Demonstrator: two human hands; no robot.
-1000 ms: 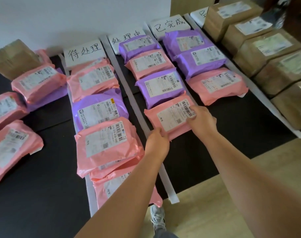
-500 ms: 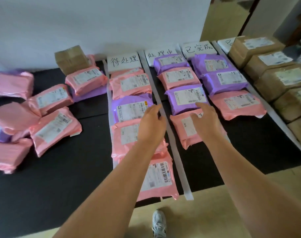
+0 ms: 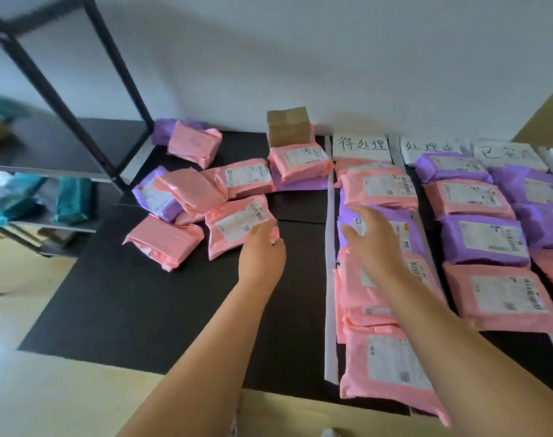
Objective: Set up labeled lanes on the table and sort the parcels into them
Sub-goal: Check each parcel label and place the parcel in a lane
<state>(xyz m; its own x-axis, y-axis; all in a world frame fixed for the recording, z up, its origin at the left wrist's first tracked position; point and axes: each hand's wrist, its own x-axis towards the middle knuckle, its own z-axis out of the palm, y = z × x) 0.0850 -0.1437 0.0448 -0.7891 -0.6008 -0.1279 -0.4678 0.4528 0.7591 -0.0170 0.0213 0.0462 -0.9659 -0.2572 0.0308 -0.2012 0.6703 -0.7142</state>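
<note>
Left grip (image 3: 262,252) is reaching out, grasping the pink parcel (image 3: 234,223) at its near corner; right grip (image 3: 374,244) is hovering released, fingers spread, over the purple parcel (image 3: 410,222).

A plain white wall (image 3: 300,58) ran along the far side, softly lit. A black metal rack (image 3: 54,146) stood far left, with teal bundles (image 3: 70,200) on its lower shelf. Pale wooden floor (image 3: 32,389) lay near and left of the black table (image 3: 126,310). A tan panel (image 3: 549,115) showed far right.

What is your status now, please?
Left hand grips pink parcel beside the pile. Right hand open above purple parcel. Pile touches the pink one.
</note>
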